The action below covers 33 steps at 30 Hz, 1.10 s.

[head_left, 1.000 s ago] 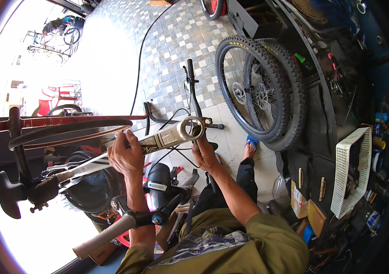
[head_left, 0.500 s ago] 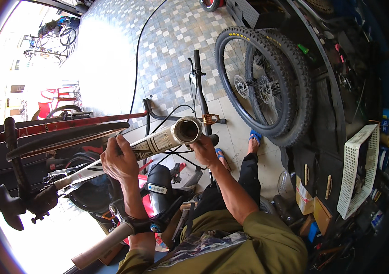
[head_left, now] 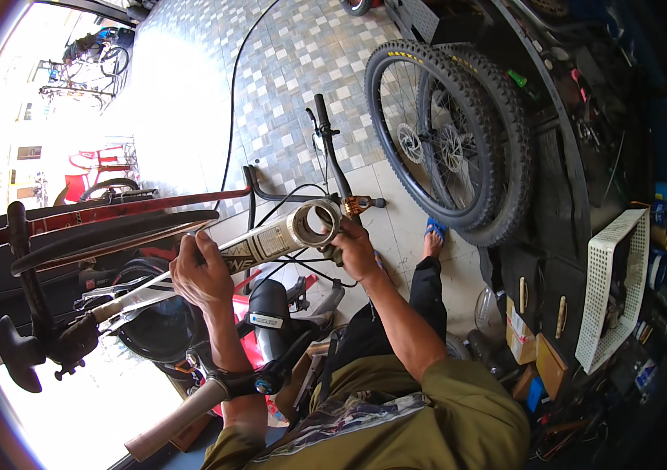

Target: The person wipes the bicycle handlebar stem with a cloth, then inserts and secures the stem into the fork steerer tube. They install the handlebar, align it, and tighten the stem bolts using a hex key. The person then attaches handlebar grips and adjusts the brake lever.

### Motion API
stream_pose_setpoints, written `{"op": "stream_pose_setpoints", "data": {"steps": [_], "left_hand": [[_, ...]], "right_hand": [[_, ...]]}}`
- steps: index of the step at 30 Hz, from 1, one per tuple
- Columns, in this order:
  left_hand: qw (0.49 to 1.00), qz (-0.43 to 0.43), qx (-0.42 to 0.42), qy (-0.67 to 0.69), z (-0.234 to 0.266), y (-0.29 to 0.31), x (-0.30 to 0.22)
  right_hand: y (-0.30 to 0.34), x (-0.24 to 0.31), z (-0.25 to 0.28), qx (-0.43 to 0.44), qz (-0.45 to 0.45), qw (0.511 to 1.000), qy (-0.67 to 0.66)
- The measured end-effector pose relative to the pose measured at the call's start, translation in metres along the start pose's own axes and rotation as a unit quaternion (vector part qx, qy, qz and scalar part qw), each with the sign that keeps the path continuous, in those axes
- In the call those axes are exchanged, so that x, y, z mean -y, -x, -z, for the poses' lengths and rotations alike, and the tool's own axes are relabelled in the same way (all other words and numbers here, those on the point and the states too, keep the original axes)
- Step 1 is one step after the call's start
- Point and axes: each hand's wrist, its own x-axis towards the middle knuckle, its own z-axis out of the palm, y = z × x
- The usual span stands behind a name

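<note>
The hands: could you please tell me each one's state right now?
Left hand: closed around the frame.
Right hand: curled at the frame's open end; its hold cannot be told.

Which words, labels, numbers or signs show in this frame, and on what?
Wording is not copied here; placement only.
White frame tube: bold dark lettering; a block of fine print, too small to read.
Left knobby tire: yellow sidewall lettering.
Black rounded part: pale label, too small to read.
Dark item at left: pale lettering, blurred.
</note>
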Motion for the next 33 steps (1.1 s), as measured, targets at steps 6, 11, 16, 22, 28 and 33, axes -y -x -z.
{"op": "stream_pose_setpoints", "data": {"steps": [6,11,16,22,28,33], "left_hand": [[1.000,-0.009,-0.010,0.011,0.000,0.000,-0.004],[1.000,-0.013,-0.016,-0.002,0.000,-0.001,-0.004],[1.000,-0.007,-0.007,-0.003,0.000,-0.001,-0.004],[1.000,-0.007,-0.014,0.002,0.001,-0.001,-0.005],[1.000,-0.022,-0.021,0.008,0.001,0.001,-0.003],[1.000,-0.012,-0.019,0.014,0.000,0.000,-0.004]], "right_hand": [[-0.002,-0.023,-0.010,0.095,0.101,0.981,0.136],[-0.010,-0.014,-0.004,0.078,0.184,0.956,0.216],[-0.019,-0.001,0.003,0.083,0.210,0.962,0.152],[-0.012,0.003,0.008,0.030,-0.026,0.996,-0.085],[-0.012,-0.006,0.003,0.120,-0.009,0.962,-0.245],[-0.021,-0.019,-0.008,0.107,0.044,0.992,-0.042]]}}
